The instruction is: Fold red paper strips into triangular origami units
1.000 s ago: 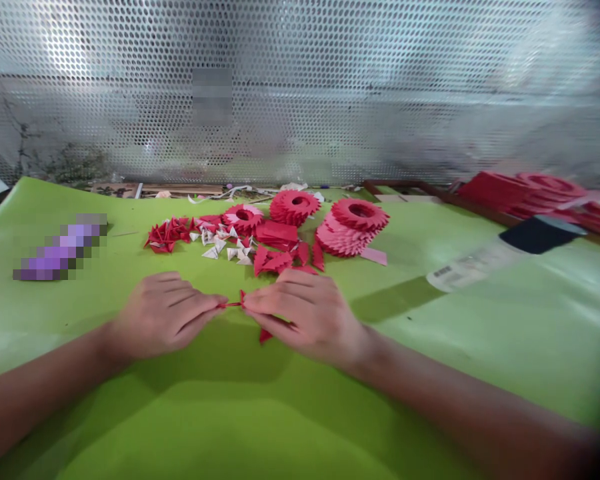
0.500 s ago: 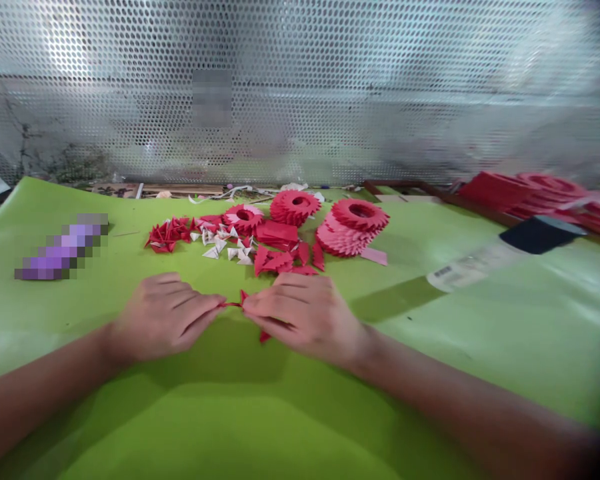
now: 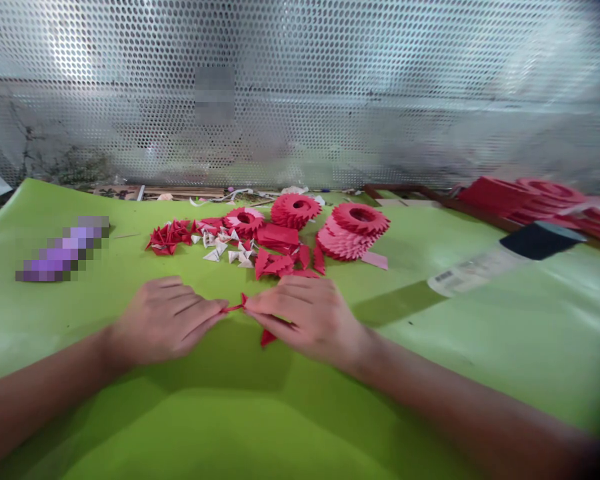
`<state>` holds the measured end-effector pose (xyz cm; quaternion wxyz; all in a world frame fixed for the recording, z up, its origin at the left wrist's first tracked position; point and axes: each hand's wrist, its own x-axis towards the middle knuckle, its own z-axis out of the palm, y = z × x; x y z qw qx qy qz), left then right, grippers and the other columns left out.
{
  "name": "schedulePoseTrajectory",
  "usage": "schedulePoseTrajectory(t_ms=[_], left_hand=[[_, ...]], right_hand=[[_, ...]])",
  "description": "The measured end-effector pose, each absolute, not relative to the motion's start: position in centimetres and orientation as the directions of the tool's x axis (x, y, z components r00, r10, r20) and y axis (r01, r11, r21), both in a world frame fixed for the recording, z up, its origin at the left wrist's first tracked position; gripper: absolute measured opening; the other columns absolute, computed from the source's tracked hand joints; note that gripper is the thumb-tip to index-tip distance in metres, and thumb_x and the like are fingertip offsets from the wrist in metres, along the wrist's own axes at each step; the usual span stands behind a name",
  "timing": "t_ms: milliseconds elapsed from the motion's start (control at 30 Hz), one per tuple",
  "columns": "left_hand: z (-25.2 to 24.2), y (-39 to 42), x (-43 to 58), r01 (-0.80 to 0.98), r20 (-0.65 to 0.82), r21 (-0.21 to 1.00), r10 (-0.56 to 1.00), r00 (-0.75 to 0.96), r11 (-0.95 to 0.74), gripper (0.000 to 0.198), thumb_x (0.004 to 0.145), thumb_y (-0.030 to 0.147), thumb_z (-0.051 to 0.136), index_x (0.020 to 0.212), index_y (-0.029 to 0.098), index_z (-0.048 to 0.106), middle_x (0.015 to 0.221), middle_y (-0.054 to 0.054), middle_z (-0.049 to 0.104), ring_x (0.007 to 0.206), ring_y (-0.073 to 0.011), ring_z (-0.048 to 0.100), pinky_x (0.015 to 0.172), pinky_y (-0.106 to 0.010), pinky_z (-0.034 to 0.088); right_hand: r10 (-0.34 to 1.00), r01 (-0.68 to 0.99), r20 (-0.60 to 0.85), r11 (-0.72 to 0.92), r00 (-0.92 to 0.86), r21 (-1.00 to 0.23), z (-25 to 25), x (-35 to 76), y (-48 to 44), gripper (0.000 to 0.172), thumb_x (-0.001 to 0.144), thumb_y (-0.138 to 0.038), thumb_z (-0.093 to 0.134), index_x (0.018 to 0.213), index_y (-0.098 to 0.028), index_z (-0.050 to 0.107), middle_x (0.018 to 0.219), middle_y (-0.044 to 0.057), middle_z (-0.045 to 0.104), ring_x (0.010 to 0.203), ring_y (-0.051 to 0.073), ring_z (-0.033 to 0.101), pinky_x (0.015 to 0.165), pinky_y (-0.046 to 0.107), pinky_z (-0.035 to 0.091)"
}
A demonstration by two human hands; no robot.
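Note:
Between my two hands stretches a small red folded paper piece (image 3: 236, 307). My left hand (image 3: 167, 319) is closed, pinching its left end between thumb and fingertips. At its other end, my right hand (image 3: 303, 315) is also closed in a pinch, hiding part of the paper. Below the right fingers a red paper tip (image 3: 267, 338) shows; whether it is a separate piece I cannot tell. Just beyond the hands lie red folded pieces (image 3: 279, 264), white folded triangles (image 3: 230, 247) and a heap of red ones (image 3: 169, 237).
Behind stand red-and-pink paper rings (image 3: 353, 230), a red ring (image 3: 296, 210) and a smaller ring (image 3: 243, 221) on the green mat (image 3: 180, 427). A clear bottle with a black cap (image 3: 540, 241) lies right. A blurred purple thing (image 3: 63, 253) lies left. Red paper bundles (image 3: 525, 200) fill the far right.
Both hands keep their pinch on the red paper piece, whose visible strip now slants slightly up to the right. The whole view has shifted down a little.

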<state>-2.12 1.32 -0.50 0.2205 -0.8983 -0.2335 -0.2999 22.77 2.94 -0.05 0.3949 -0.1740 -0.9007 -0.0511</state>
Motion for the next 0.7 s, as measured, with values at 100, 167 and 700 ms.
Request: schedulePoseTrajectory(t_ms=[100, 167, 700], left_hand=[[-0.29, 1.33, -2.03, 0.544, 0.634, -0.283, 0.272, 0.724, -0.790, 0.021, 0.100, 0.019, 0.054, 0.088, 0.020, 0.071, 0.063, 0.005, 0.070, 0.050, -0.0088, 0.057, 0.054, -0.025, 0.038], [-0.10, 1.34, -1.99, 0.540, 0.621, -0.308, 0.264, 0.738, -0.783, 0.023, 0.100, 0.016, 0.054, 0.085, 0.020, 0.071, 0.063, 0.005, 0.070, 0.049, -0.0089, 0.056, 0.053, -0.026, 0.038], [-0.30, 1.28, -2.06, 0.539, 0.639, -0.284, 0.263, 0.723, -0.793, 0.022, 0.102, 0.019, 0.052, 0.088, 0.018, 0.070, 0.063, 0.004, 0.070, 0.049, -0.0088, 0.057, 0.053, -0.027, 0.037]], right_hand=[[0.270, 0.351, 0.732, 0.935, -0.625, -0.045, -0.13, 22.80, 3.01, 0.005, 0.092, -0.017, 0.067, 0.090, -0.017, 0.072, 0.079, -0.002, 0.076, 0.062, 0.010, 0.065, 0.057, 0.024, 0.049], [0.265, 0.345, 0.730, 0.938, -0.630, -0.043, -0.20, 22.85, 3.07, 0.006, 0.092, -0.017, 0.067, 0.090, -0.017, 0.072, 0.079, -0.002, 0.076, 0.062, 0.010, 0.065, 0.057, 0.024, 0.049], [0.220, 0.326, 0.732, 0.945, -0.645, 0.004, -0.14, 22.98, 2.90, 0.004, 0.092, -0.015, 0.065, 0.092, -0.017, 0.069, 0.085, -0.001, 0.077, 0.069, 0.011, 0.070, 0.061, 0.023, 0.054]])
